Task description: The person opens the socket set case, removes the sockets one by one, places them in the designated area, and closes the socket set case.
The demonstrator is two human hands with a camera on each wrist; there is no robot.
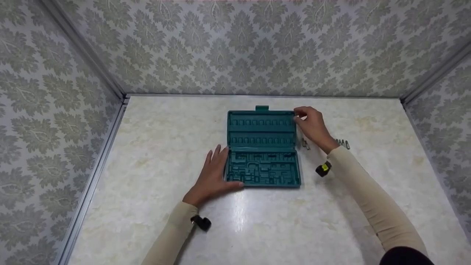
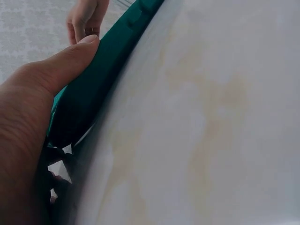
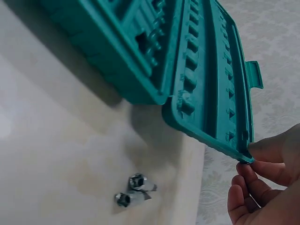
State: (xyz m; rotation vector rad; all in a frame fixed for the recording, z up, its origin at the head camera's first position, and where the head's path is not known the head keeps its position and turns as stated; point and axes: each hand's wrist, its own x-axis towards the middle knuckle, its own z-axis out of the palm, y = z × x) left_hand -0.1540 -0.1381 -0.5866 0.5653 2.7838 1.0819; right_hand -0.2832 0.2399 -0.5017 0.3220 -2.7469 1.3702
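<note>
A green plastic socket-set case (image 1: 262, 165) lies open on the table, its moulded slots bare. Its lid (image 1: 261, 127) is folded back away from the person, latch at the far edge. My left hand (image 1: 213, 176) is spread around the near left corner, fingers straight along the left side and thumb lying on the front edge. At the lid's far right corner, my right hand (image 1: 312, 125) pinches the rim between thumb and index finger, as the right wrist view shows. Two small metal sockets (image 3: 135, 190) lie on the table beside the case, close to the right hand.
More small metal pieces (image 1: 343, 142) stand in a row just beyond the right wrist, partly hidden by it. The pale marbled table (image 1: 165, 121) meets patterned wall panels (image 1: 243, 48) at the back and sides.
</note>
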